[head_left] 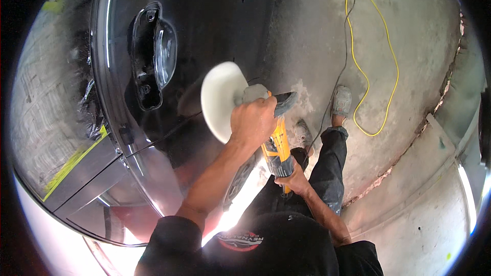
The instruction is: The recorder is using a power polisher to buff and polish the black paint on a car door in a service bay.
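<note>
A yellow and black polisher [277, 142] with a round white pad [219, 101] is in both my hands. My left hand [253, 121] is closed over its front end, close behind the pad. Lower down, my right hand [295, 180] wraps round the rear of its body. The pad stands on edge against or very near the glossy black car door [209, 25]; whether it touches I cannot tell. Left of the pad, the door has a handle recess [147, 56] with the handle's outer part absent and dark holes showing.
Yellow-green tape [75, 163] and cloudy plastic film [48, 97] cover part of the car at the left. On the concrete floor [312, 46] a yellow cord [391, 53] lies in a loop beside a dark cable [346, 36]. My feet stand near these cords. A pale wall [424, 174] rises at the right.
</note>
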Available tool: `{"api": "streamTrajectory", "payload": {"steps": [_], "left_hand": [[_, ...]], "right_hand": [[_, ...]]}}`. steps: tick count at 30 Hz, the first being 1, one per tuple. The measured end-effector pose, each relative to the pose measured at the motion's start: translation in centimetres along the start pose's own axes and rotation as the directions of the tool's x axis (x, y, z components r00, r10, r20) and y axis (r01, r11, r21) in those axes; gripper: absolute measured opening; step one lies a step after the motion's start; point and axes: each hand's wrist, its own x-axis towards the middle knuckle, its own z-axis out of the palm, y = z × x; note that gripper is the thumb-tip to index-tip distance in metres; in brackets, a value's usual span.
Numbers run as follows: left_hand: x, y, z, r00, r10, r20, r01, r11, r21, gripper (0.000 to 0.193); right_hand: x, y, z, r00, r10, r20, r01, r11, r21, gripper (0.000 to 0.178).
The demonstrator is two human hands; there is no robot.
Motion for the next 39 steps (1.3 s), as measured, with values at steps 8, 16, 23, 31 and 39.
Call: {"api": "streamTrajectory", "payload": {"steps": [8, 16, 23, 31, 39], "left_hand": [[14.8, 0.0, -6.4, 0.968, 0.137, -0.208, -0.121, 0.989, 0.09, 0.025], [30.8, 2.8, -11.7, 0.915, 0.136, -0.381, -0.089, 0.987, 0.137, 0.021], [28.4, 3.8, -12.4, 0.921, 0.137, -0.366, -0.071, 0.979, 0.189, 0.018], [16.3, 3.7, -10.7, 0.967, 0.041, -0.25, -0.008, 0.991, 0.134, 0.024], [20.2, 3.8, -17.0, 0.877, 0.166, -0.45, -0.064, 0.971, 0.232, 0.032]], "right_hand": [[7.1, -15.6, -3.0, 0.977, -0.187, -0.101, 0.186, 0.982, -0.02, 0.08], [13.7, -31.7, -7.9, 0.944, -0.26, -0.205, 0.273, 0.961, 0.038, 0.07], [12.6, -31.0, -7.6, 0.936, -0.327, -0.128, 0.334, 0.942, 0.041, 0.049], [8.3, -21.2, -5.2, 0.943, -0.324, -0.079, 0.301, 0.929, -0.217, 0.091], [9.5, -29.6, -4.3, 0.936, -0.324, -0.135, 0.292, 0.933, -0.209, 0.097]]}}
